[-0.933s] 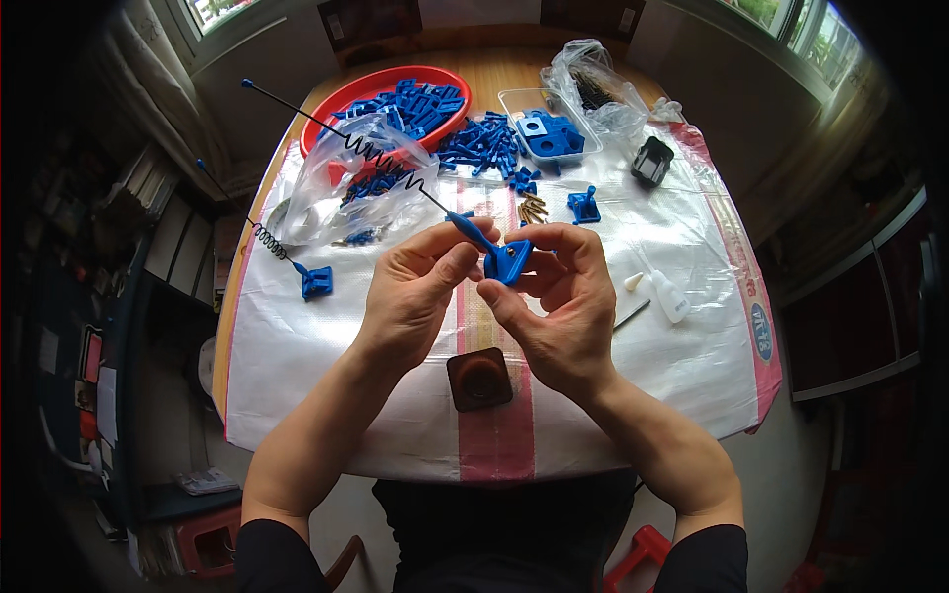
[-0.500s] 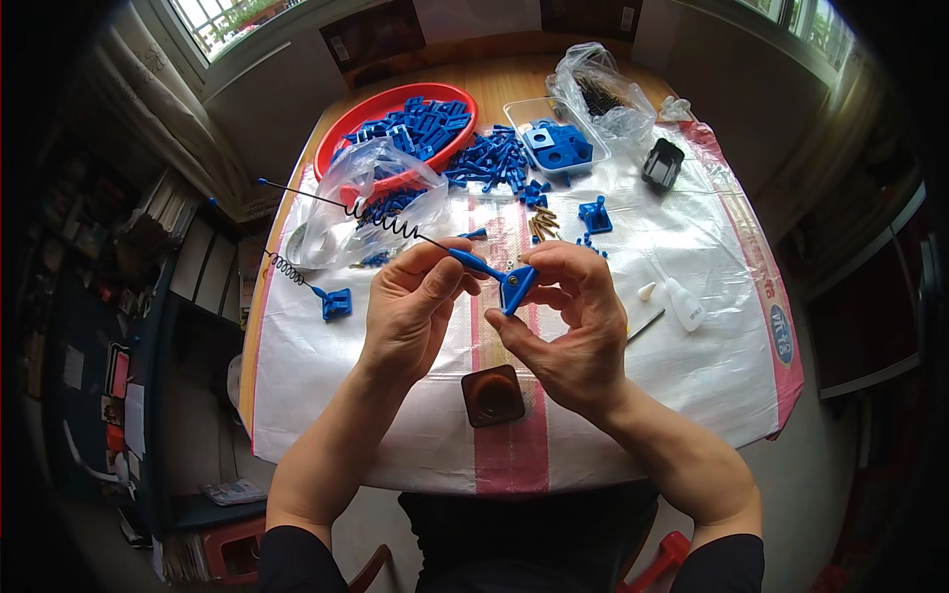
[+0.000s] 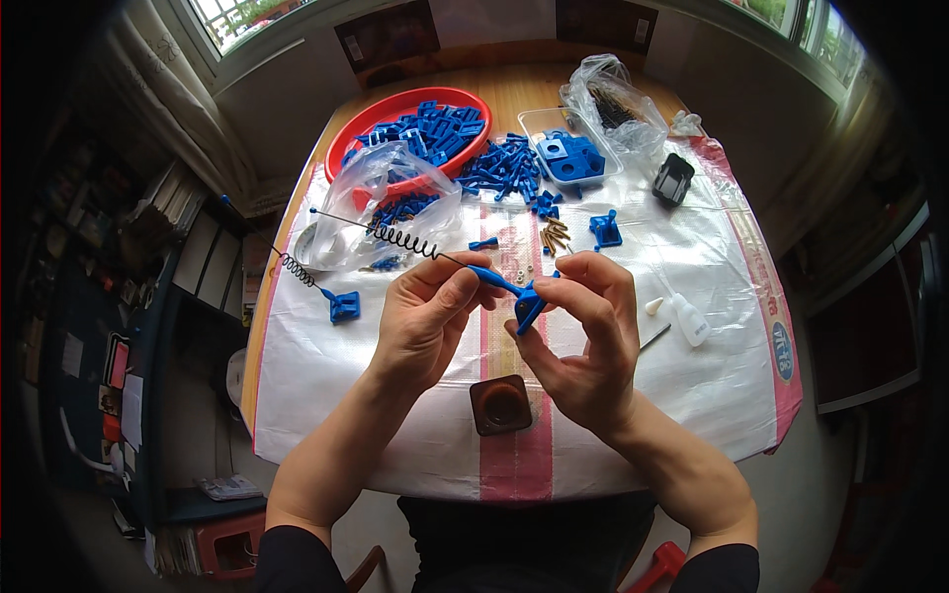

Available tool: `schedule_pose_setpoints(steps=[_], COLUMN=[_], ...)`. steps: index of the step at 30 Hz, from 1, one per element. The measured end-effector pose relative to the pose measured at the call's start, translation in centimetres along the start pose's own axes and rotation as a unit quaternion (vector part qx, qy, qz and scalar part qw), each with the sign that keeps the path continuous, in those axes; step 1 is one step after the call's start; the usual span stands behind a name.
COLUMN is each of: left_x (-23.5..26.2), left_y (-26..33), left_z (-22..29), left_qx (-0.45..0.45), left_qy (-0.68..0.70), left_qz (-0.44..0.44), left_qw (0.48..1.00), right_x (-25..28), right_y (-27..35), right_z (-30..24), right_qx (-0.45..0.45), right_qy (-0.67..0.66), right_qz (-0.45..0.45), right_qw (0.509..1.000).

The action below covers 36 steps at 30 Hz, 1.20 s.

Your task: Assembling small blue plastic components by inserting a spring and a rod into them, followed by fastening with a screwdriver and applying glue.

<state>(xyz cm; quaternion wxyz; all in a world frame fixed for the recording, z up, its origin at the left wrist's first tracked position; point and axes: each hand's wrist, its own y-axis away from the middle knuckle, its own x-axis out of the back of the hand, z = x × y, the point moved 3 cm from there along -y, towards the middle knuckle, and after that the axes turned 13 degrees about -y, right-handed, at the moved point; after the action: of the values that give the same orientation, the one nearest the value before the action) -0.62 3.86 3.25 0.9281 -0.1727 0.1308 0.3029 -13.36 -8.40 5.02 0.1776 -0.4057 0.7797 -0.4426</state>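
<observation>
Both hands meet over the middle of the table, joined by one piece. My left hand (image 3: 420,321) pinches its slim blue plastic stem (image 3: 497,280) between thumb and fingers. From that stem a black coiled wire (image 3: 407,241) runs up to the left and ends in a small blue tip. Fingers and thumb of my right hand (image 3: 591,341) grip the blue bracket (image 3: 530,310) at the stem's other end. Below the hands stands a small square brown container (image 3: 500,405). On the left lies a similar blue base (image 3: 344,306) with its own coiled wire.
A red basin (image 3: 480,97) of blue parts stands far left, a plastic bag (image 3: 341,212) before it. Behind are loose blue pieces (image 3: 504,166), a clear tub (image 3: 611,174) and a bag of dark wires (image 3: 618,104). Brass pieces (image 3: 556,235), a black box (image 3: 673,180) and a white bottle (image 3: 689,321) lie rightward.
The bracket has tilted in my right hand, now showing its side more steeply. The coiled wire's tip has come lower and to the right. The whole view has shifted slightly.
</observation>
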Motion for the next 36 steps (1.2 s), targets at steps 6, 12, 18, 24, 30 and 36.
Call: schedule_pose_setpoints(steps=[6,12,18,24,30,36], left_x=[0.31,0.18,0.04,0.0,-0.01,0.02], left_y=[0.01,0.02,-0.01,0.06,0.03,0.07], left_z=[0.13,0.24,0.28,0.0,-0.07,-0.15], left_qx=[-0.007,-0.021,-0.019,-0.017,-0.018,-0.015], left_qy=[-0.018,-0.018,-0.009,-0.01,0.013,0.011], left_qz=[0.01,0.003,0.0,-0.013,-0.024,-0.024], left_qw=[1.0,1.0,1.0,1.0,0.999,1.0], right_x=[-0.07,-0.28,-0.34,-0.51,-0.42,-0.3], right_y=[-0.09,0.73,0.58,0.26,0.36,0.27], right_z=[-0.01,0.74,0.87,0.63,0.34,0.18], right_qx=[-0.019,-0.078,-0.063,-0.041,-0.04,-0.007], right_qy=[-0.04,-0.083,-0.082,-0.085,-0.057,-0.024], right_qz=[-0.013,0.026,0.021,0.02,0.011,0.0], right_qw=[0.999,0.993,0.994,0.995,0.998,1.0])
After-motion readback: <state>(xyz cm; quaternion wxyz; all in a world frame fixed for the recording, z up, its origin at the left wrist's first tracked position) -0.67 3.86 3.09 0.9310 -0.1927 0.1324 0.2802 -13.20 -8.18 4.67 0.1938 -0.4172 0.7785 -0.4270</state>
